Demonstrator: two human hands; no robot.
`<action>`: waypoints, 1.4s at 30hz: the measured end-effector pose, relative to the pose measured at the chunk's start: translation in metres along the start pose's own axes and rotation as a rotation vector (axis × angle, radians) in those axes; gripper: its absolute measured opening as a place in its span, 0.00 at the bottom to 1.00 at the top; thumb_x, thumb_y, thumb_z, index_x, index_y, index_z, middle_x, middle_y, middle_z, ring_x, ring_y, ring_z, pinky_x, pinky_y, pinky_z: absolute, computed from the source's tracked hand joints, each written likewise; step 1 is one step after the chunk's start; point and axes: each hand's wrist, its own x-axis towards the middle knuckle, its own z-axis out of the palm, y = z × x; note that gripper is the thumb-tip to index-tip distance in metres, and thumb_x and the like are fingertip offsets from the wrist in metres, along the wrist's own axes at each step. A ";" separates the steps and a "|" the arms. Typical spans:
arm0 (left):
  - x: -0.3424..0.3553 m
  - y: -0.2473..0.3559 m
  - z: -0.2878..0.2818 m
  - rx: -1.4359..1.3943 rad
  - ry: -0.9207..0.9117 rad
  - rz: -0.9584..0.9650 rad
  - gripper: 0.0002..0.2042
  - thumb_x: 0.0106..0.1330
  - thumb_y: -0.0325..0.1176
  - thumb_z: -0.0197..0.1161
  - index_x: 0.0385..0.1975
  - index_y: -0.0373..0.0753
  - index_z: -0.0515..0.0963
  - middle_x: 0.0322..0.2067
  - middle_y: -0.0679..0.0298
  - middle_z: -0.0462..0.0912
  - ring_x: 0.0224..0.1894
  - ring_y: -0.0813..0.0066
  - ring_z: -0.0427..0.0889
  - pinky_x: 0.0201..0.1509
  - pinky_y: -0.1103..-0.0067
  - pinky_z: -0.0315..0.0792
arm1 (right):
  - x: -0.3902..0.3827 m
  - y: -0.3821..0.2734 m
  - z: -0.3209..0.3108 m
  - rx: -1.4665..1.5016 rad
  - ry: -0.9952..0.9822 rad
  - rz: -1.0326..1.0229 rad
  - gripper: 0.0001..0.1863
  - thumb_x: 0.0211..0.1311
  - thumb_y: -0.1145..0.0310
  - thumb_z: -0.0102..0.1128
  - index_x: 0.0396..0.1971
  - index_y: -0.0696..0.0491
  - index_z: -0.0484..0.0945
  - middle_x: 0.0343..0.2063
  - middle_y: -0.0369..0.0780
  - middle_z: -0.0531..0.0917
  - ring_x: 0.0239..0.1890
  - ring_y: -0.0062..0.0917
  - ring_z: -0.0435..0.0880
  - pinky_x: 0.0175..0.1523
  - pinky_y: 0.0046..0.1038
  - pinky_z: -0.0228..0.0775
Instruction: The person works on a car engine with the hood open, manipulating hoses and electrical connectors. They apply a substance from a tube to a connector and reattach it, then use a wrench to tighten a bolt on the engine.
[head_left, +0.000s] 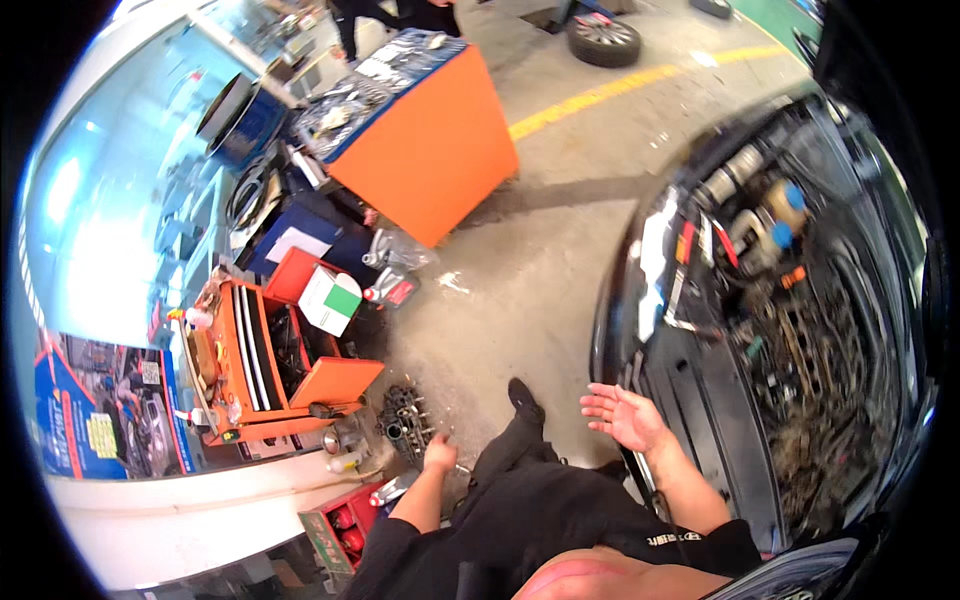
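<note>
My right hand [622, 416] is open and empty, palm up with fingers apart, beside the front edge of a dark car [612, 330] whose hood is raised. Within the engine bay, the uncovered engine [815, 370] shows. My left hand [440, 454] hangs low on the left with its fingers curled; whether anything is inside them is hidden. Nearest to it, a dirty metal engine part [405, 425] sits on the floor, apparently just beyond the hand.
An orange tool cart [240, 350] with an opened front stands left, near plastic oil bottles [392, 290]. Farther off are an orange workbench [430, 150] covered with parts and a wheel [604, 42] on the floor. A red box [345, 530] lies lower left. Another person [365, 20] stands behind the bench.
</note>
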 end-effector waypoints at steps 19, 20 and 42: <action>0.163 0.086 -0.231 -0.403 0.192 0.162 0.21 0.72 0.44 0.64 0.59 0.41 0.82 0.65 0.51 0.77 0.62 0.51 0.80 0.69 0.64 0.73 | 0.383 -0.100 0.233 -0.194 -0.013 0.272 0.24 0.79 0.53 0.53 0.62 0.55 0.77 0.52 0.44 0.87 0.52 0.33 0.86 0.56 0.36 0.80; 0.160 0.083 -0.235 -0.446 0.236 0.146 0.20 0.72 0.43 0.64 0.59 0.40 0.81 0.65 0.51 0.77 0.62 0.51 0.81 0.68 0.64 0.74 | 0.405 -0.103 0.246 -0.233 -0.007 0.318 0.23 0.79 0.53 0.54 0.61 0.55 0.78 0.52 0.44 0.87 0.51 0.32 0.86 0.56 0.35 0.79; 0.415 -0.142 -0.610 -0.854 1.024 -0.067 0.21 0.70 0.32 0.66 0.62 0.36 0.75 0.73 0.47 0.64 0.47 0.62 0.87 0.58 0.66 0.80 | 0.659 0.028 0.496 -0.618 0.042 0.460 0.22 0.79 0.58 0.55 0.63 0.56 0.75 0.51 0.44 0.86 0.51 0.30 0.85 0.56 0.35 0.78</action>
